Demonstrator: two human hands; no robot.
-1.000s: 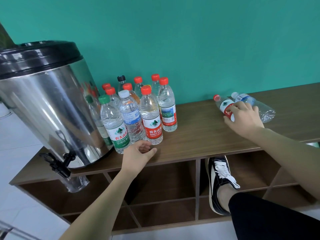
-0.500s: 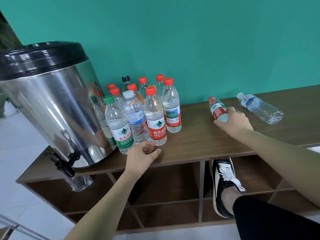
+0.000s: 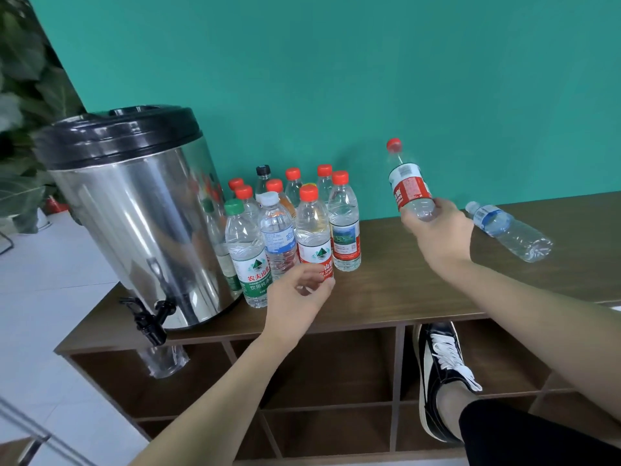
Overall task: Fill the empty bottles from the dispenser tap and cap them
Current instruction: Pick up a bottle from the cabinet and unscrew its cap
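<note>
My right hand grips the base of an empty red-capped, red-labelled bottle and holds it upright above the wooden counter. My left hand hovers with loosely curled fingers in front of a cluster of several capped bottles, holding nothing. A steel dispenser with a black lid stands at the left, its black tap overhanging the counter edge. Another empty bottle with a blue label lies on its side at the right.
A clear plastic bag or cup hangs below the tap. Open cubby shelves run under the counter. My foot in a black-and-white shoe rests against a shelf. A teal wall backs the counter; a plant stands far left.
My right hand has lifted the red-labelled bottle off the counter and turned it upright, moving left. My left hand has risen slightly off the counter edge.
</note>
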